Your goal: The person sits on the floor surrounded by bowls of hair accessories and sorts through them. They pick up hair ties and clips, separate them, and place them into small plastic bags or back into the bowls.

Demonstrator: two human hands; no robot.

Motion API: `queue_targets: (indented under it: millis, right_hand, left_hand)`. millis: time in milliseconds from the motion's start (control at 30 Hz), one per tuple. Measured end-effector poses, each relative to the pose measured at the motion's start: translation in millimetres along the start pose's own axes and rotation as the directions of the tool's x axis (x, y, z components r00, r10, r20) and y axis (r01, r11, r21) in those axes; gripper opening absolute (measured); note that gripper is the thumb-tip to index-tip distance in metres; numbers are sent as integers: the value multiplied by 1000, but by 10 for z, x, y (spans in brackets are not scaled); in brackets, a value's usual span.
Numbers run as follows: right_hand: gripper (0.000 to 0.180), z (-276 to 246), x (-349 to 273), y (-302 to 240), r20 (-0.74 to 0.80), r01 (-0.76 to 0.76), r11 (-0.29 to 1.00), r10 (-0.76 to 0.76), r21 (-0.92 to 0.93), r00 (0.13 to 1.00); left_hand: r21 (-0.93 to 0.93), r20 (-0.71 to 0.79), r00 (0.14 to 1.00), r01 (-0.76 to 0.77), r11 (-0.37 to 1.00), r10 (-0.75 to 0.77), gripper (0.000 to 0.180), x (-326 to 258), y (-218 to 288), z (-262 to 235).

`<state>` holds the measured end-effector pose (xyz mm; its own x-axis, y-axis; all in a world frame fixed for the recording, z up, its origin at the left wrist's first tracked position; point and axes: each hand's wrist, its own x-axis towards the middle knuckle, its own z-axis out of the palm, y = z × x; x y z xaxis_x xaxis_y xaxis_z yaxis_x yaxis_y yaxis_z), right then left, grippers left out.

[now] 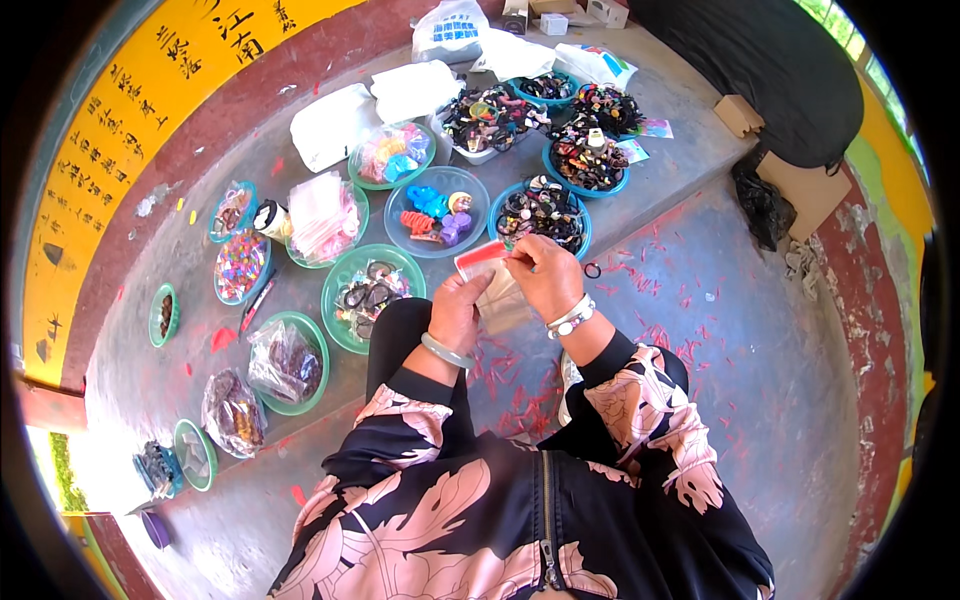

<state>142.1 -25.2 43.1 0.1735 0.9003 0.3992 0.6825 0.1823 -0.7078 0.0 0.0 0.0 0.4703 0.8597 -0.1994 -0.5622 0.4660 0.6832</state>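
The small bag (508, 308) is clear, glossy plastic. Beyond it, the translucent bowl (402, 190) is smooth plastic; left of the bag, the green bowl (345, 265) is smooth plastic too, and farther left the wrapped bundle (285, 360) shows crinkled, shiny film. Nearer than the bag, the jacket (430, 510) is satiny cloth.

black characters (188, 66) on yellow wall (214, 74), blue characters (450, 30) on white bag (437, 52)

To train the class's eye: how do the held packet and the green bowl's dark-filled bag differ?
The held packet looks flat; the dark-filled bag bulges. The packet has a red band; the bag shows none. The packet is hand-held; the bag lies in the green bowl. Both look transparent.
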Motion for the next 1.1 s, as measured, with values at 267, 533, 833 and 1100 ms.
queue_targets:
  millis: [267, 533, 833, 1100]
  right_hand:
    - [13, 61, -13, -47, -11, 246, 969, -246, 1, 969]
    - [14, 66, 34, 157, 141, -170, 960, 141, 221, 980]
    - [10, -5, 14, 34, -1, 214, 966, -216, 148, 976]
    - [16, -3, 11, 12, 242, 22, 946, -105, 323, 965]
  left_hand:
    - [-42, -45, 998, 35, 999, -37, 19, -20, 57, 16]
    - [16, -8, 1000, -21, 1000, 21, 19, 7, -19, -39]
    - [-173, -7, 998, 62, 983, -64, 28, -30, 29, -55]
    - [-69, 0, 1000, 26, 997, -26, 31, 36, -14, -176]
